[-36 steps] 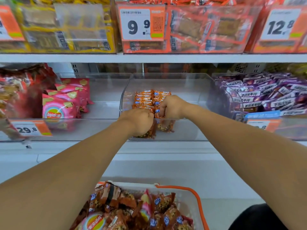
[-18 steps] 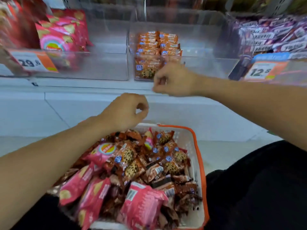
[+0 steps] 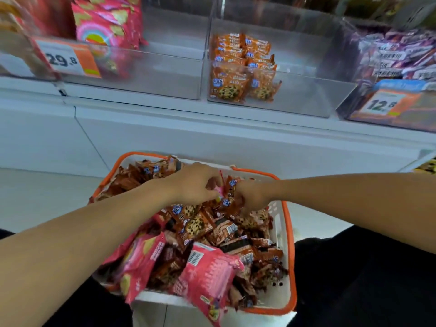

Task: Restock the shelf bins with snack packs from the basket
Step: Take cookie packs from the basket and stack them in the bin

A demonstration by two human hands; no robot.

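basket [image 3: 289, 232]: white walls pierced with small slots, orange rim
cookie packs in the basket [image 3: 195, 226]: orange-brown wrappers, blue logo patch, picture of tan cookies with dark chips
large packs at the basket's near edge [image 3: 207, 270]: pink, with a white barcode panel and yellow-green spots
clear bin above the basket [image 3: 306, 95]: colourless, see-through
cookie packs in that bin [image 3: 230, 84]: orange, blue badge, chip-cookie picture
bags up-left of the basket [image 3: 106, 24]: hot pink with a rainbow arc
price tag up-left [image 3: 68, 59]: white and orange, black digits
packs up-right [image 3: 396, 55]: purple with white bands
shelf [image 3: 212, 128]: white
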